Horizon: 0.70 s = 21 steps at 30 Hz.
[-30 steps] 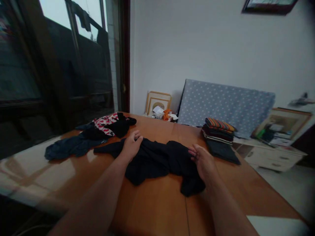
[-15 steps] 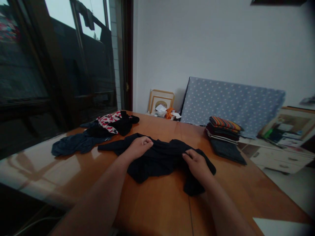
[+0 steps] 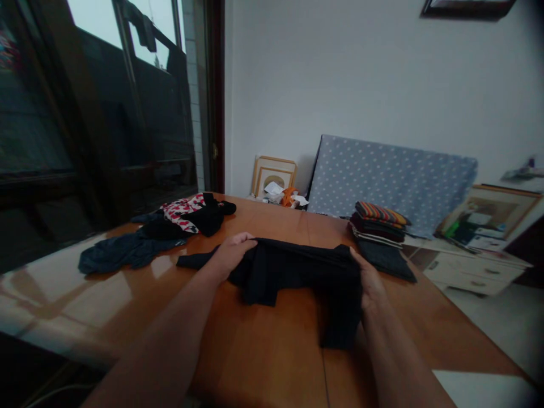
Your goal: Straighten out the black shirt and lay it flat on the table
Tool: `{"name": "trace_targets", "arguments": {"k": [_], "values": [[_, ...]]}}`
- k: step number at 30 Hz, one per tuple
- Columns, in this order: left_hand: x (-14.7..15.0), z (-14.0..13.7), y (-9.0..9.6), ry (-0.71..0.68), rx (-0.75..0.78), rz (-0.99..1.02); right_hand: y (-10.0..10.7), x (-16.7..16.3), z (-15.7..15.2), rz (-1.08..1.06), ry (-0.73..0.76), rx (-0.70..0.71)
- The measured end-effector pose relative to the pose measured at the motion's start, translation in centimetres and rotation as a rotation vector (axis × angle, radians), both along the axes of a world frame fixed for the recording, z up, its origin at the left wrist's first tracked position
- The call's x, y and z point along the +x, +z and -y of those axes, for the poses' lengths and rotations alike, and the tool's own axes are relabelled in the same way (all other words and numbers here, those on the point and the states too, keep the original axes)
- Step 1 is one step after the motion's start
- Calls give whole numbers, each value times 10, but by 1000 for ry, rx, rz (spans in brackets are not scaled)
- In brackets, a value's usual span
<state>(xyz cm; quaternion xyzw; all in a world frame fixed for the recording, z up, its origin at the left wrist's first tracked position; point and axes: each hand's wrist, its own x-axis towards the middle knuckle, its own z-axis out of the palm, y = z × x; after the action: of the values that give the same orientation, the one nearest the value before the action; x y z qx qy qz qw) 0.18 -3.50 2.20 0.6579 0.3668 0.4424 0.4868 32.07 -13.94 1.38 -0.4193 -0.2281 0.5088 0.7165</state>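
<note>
A black long-sleeved top (image 3: 293, 266) is stretched between my two hands, just above the wooden table. My left hand (image 3: 233, 252) pinches its upper edge at the left, and one sleeve trails out past that wrist onto the tabletop. At the other end, my right hand (image 3: 369, 280) grips the upper right corner, with its fingers partly hidden by the cloth. The second sleeve (image 3: 342, 323) hangs down beside the right wrist. The fabric between the hands is pulled nearly straight along the top, while its lower edge hangs in folds.
Loose clothes (image 3: 127, 249), dark blue, black and red-patterned, lie in a heap on the left of the table (image 3: 255, 362). A folded stack (image 3: 378, 226) with a striped piece on top sits at the right. White paper (image 3: 480, 388) lies at the near right corner.
Both hands now hold the top's upper edge raised and taut, where it lay crumpled on the table. My right hand has moved outward to the right, and the right sleeve now hangs straighter.
</note>
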Motion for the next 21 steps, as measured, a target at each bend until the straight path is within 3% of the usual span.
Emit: {"name": "trace_targets", "arguments": {"k": [3, 6, 8, 11, 14, 19, 21], "values": [[0, 5, 11, -46, -235, 426, 1, 3, 1, -40, 76, -34], [-1, -1, 11, 74, -255, 648, -4, 6, -6, -37, -39, 47], [-2, -8, 6, 195, -241, 686, -10, 7, -11, -18, -121, 84], [-1, -14, -2, 392, -215, 539, -16, 5, -15, 53, -201, 64], [3, -12, -4, 493, -44, 290, -19, 1, -15, 163, -245, -13], [10, -3, -13, 186, 147, -175, -21, -3, -15, 444, -442, -11], [11, -1, -20, 129, 237, -391, -23, -6, -14, 684, -377, -3]]}}
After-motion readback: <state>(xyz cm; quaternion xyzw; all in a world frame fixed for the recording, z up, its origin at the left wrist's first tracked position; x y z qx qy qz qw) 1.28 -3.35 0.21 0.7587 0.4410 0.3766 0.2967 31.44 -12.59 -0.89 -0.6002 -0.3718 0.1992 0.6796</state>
